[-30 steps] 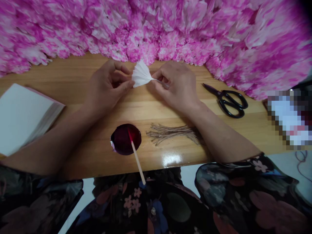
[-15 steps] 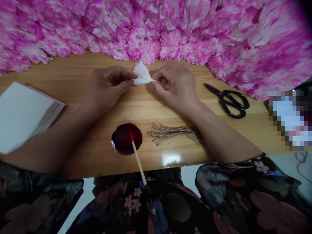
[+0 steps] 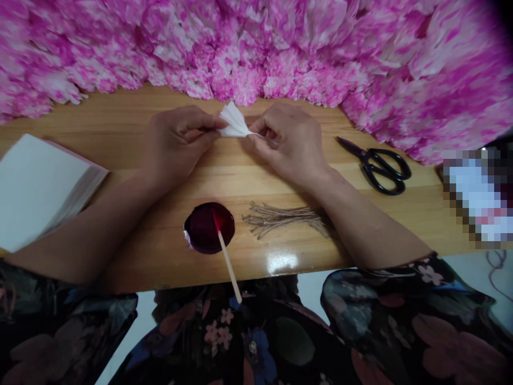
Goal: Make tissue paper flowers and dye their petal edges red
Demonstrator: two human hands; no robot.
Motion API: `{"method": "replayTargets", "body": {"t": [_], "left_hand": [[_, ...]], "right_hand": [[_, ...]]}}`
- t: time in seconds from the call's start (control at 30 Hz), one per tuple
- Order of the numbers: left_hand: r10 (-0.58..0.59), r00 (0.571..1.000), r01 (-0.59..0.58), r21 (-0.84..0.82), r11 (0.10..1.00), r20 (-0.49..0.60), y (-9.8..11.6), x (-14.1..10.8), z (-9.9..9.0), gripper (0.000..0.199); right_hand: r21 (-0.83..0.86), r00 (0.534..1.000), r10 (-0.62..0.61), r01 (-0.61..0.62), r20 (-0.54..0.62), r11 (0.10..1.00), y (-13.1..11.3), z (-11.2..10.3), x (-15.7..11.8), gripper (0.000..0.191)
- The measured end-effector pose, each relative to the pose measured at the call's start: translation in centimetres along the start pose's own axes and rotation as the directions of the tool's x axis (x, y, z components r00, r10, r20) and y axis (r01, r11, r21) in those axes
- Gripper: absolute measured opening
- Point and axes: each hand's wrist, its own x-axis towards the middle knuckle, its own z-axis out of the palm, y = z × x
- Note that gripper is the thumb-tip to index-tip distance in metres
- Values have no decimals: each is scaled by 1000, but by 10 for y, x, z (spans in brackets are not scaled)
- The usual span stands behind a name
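Between my hands a white, pleated piece of thin paper (image 3: 235, 122) fans out to the left and narrows to a twisted point on the right. My left hand (image 3: 178, 140) pinches the wide edge of the fan between thumb and forefinger. With thumb and fingers closed, my right hand (image 3: 294, 140) grips the narrow end; a thin tail shows along its palm. Both hands are just above the wooden table (image 3: 224, 182). What lies inside the right fingers is partly hidden.
Nearer me stand a dish of dark red liquid (image 3: 200, 230) with a wooden stick (image 3: 229, 267) in it and a bundle of thin brown stems (image 3: 284, 216). Black scissors (image 3: 379, 163) lie right, stacked white paper (image 3: 40, 187) left. Pink paper flowers (image 3: 240, 59) line the back.
My left hand has shifted very slightly, and the paper fan between the hands looks a little narrower. The right hand keeps its place.
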Motion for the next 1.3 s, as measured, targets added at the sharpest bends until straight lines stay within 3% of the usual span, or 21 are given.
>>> {"method": "replayTargets", "body": {"t": [0.4,0.53,0.7,0.9,1.0,1.1,1.2,1.3], "left_hand": [[127,992,-128,269,955,22,0,4,-4,30],[125,987,-151,324,934,100,-4,5,-6,26],[206,975,-223,406,886,85,-5,4,-7,15],[134,988,-152,373,915,73,0,4,-8,8],[215,976,-218,312,925,44,3,3,-8,18],[257,959,-282,296,913,122,5,2,-5,29],[223,941,-301,331,895,253,4,2,-2,41],[173,934,-270,299,915,312,1,6,1,34]], "right_hand": [[-8,1000,-5,5,-1,1000,-1,0,0,14],[36,1000,-9,9,-4,999,2,3,0,18],[64,1000,20,-21,20,998,1,3,1,16],[25,998,31,-33,56,999,-3,1,2,12],[18,998,13,-14,67,1000,-4,1,2,12],[6,997,-26,26,72,1000,-7,3,1,12],[-15,994,-57,58,96,998,-11,2,1,11],[-29,991,-66,70,120,997,-14,1,0,8]]}}
